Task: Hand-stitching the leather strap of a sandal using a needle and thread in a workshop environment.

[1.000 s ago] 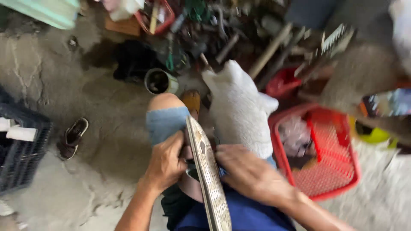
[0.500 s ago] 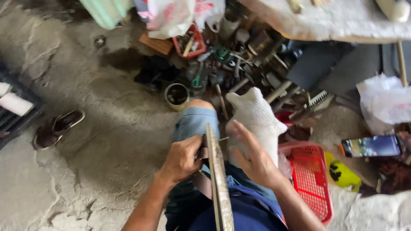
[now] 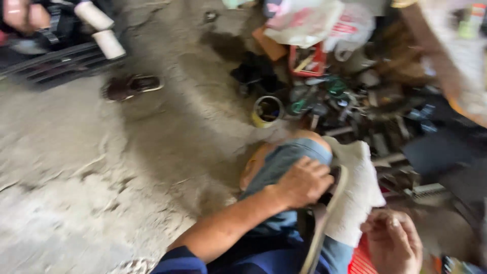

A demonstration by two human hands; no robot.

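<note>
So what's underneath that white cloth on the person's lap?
The white cloth drapes over the knee in blue shorts, beside a long curved metal piece gripped by the left hand. Whatever lies beneath the cloth's middle is covered.

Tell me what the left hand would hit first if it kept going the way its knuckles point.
Probably the white cloth just past the left hand; the curved metal strip lies between them, though blur hides depth.

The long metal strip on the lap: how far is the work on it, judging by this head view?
Nothing on it looks finished. In hand: the left hand grips the long metal strip across the lap, a white cloth lying against it. The right hand is off the strip, beside the cloth. The blur hides the strip's surface, so what is left cannot be judged.
</note>
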